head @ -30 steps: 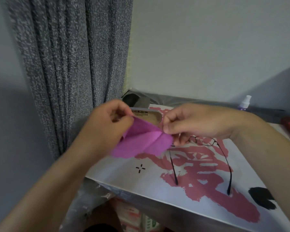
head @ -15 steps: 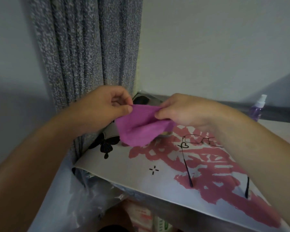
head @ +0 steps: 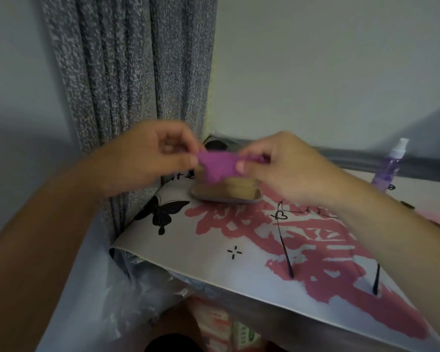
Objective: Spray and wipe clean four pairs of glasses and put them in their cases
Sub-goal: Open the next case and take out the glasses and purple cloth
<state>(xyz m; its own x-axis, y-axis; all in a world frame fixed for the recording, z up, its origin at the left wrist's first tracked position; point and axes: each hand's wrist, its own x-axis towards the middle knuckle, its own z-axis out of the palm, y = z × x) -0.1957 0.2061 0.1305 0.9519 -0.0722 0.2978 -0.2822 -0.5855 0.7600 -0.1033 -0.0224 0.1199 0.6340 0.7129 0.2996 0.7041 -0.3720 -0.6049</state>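
While both of my hands pinch the purple cleaning cloth [head: 217, 166] between them, left hand [head: 148, 158] on one end and right hand [head: 285, 168] on the other, it hangs bunched just above the open glasses case [head: 226, 193]. I judge this the cloth-handling step, folding or readying it. Next I need the thin-framed glasses [head: 315, 224] lying temples open on the printed tabletop [head: 214, 255] under my right wrist, spray bottle [head: 389, 166] well apart.

Head camera looks down, close over hands [head: 214, 158].
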